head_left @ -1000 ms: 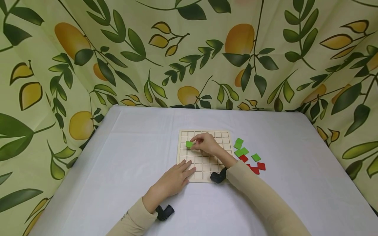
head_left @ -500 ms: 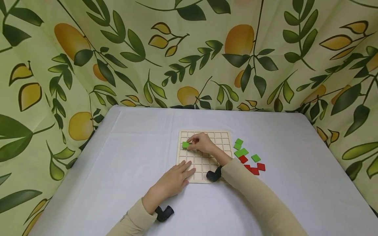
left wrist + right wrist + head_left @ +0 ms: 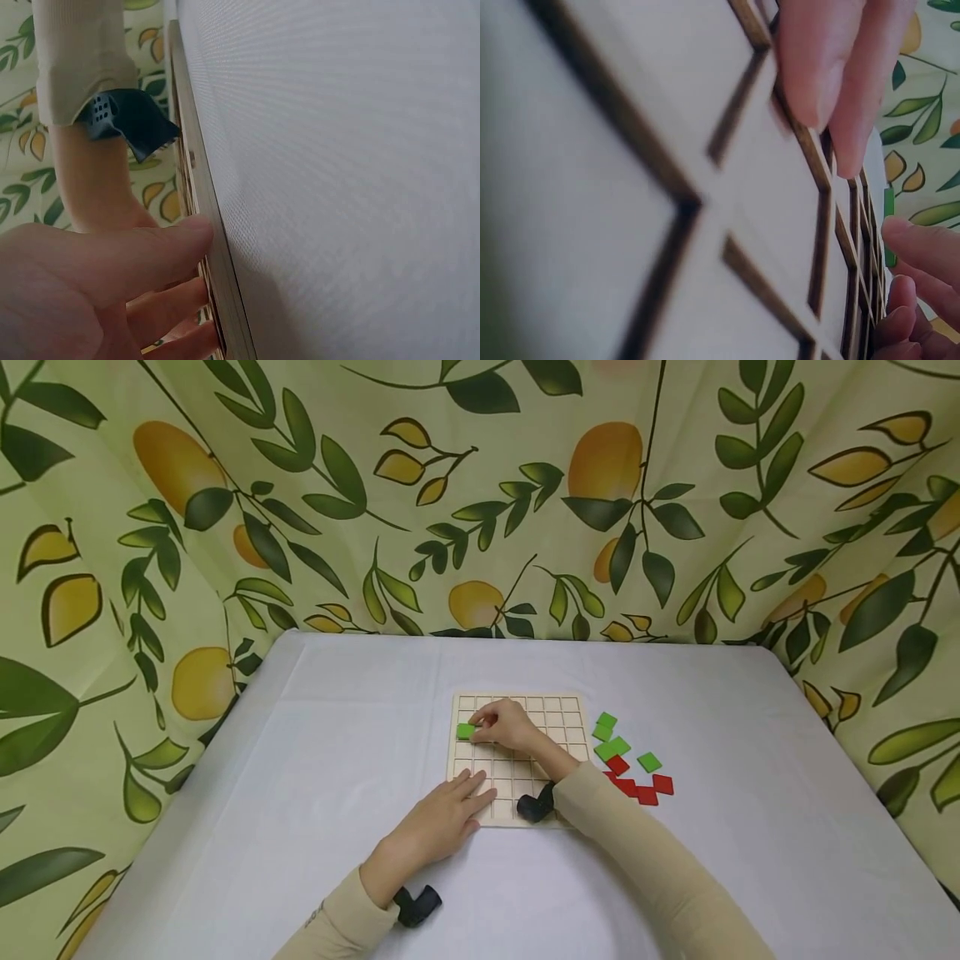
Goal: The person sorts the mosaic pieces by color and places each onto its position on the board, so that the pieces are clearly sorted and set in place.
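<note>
A light wooden board (image 3: 555, 719) with a grid of square cells lies on the table. My right hand (image 3: 504, 725) pinches a green square tile (image 3: 465, 732) between thumb and fingers, over a cell of the leftmost column in the upper part of the board. In the right wrist view the tile (image 3: 889, 202) shows as a thin green edge at the fingertips. My left hand (image 3: 442, 814) rests with spread fingers on the board's lower left corner. The left wrist view has its thumb (image 3: 150, 251) along the board's side edge (image 3: 201, 169).
To the right of the board lie several loose green tiles (image 3: 649, 762) and several red tiles (image 3: 663, 784), some overlapping. A white cloth (image 3: 352, 735) covers the table. Behind it hangs a leaf-patterned curtain (image 3: 480, 527). Black wrist cameras (image 3: 534, 807) sit below both wrists.
My right hand has moved a little left and slightly nearer with the green tile, from the second column to the leftmost one. My left hand has stayed on the corner.
</note>
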Motion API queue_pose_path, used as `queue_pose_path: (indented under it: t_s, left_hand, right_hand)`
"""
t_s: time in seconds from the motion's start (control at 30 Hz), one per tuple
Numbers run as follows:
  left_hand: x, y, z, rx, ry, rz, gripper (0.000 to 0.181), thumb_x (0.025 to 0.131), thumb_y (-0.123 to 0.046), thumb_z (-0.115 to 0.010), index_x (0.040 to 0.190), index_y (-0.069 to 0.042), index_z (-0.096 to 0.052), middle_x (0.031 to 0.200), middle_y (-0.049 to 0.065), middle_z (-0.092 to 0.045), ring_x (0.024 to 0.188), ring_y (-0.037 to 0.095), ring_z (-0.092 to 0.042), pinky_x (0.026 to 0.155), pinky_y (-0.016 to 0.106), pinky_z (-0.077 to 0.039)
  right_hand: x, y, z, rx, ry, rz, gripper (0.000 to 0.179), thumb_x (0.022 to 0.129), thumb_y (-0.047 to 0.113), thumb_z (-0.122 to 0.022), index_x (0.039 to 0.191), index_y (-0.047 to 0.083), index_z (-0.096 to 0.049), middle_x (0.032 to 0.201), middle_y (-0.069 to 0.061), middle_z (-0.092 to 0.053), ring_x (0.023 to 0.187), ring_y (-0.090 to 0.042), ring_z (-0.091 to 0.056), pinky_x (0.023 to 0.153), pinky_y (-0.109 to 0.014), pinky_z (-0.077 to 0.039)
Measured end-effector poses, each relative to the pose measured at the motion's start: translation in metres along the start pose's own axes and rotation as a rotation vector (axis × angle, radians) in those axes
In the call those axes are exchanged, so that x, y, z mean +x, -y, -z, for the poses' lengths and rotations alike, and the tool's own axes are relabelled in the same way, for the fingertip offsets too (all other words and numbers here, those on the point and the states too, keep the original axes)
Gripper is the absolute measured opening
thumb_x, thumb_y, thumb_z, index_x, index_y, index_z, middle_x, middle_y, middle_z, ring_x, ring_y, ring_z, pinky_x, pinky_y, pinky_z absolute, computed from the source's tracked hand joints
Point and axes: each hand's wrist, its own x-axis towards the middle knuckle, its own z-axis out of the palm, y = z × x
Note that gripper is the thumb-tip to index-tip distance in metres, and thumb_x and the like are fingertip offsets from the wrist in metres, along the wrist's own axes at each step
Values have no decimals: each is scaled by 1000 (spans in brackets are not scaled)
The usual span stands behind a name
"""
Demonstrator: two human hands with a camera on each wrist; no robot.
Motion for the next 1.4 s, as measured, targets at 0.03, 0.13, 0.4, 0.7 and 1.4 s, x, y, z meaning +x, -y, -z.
queue_pose_path:
  t_s: [0.03,0.13,0.4,0.7,1.4]
  left_hand:
    - [0,0,0,-5,-1,0,45,97,-20,-56,141,-13,-50,153,12,-42,143,33,-39,114,48,-41]
    - [-1,0,0,-4,-2,-3,46,97,-20,-56,141,-13,-50,153,13,-42,143,33,-39,114,48,-41]
    - [-1,0,0,2,-15,-11,45,96,-20,-56,141,-13,-50,153,13,-43,143,34,-40,113,49,-42]
    - [-1,-1,2,-8,-17,-11,45,96,-19,-57,140,-13,-51,152,13,-43,143,33,-40,113,49,-42]
    - [-2,-1,1,-16,-13,0,45,96,-19,-56,140,-12,-51,152,13,-43,143,33,-39,114,48,-40]
  right_hand:
    - [0,0,0,-2,-3,-4,27,79,15,-79,103,3,-74,68,-3,-60,62,-9,-46,58,-18,-38]
    - [1,1,-2,-6,-12,-22,26,79,16,-79,102,5,-74,68,-2,-58,63,-10,-46,57,-18,-36]
    - [2,2,-3,-20,-24,-36,26,77,16,-81,100,6,-75,67,-1,-59,62,-10,-46,56,-18,-35]
    - [2,2,-3,-10,-27,-62,27,76,16,-81,101,6,-75,66,-1,-58,63,-11,-46,57,-19,-36]
    - [-19,0,8,54,-28,-4,23,79,15,-78,100,6,-75,70,-1,-61,64,-9,-47,57,-18,-39]
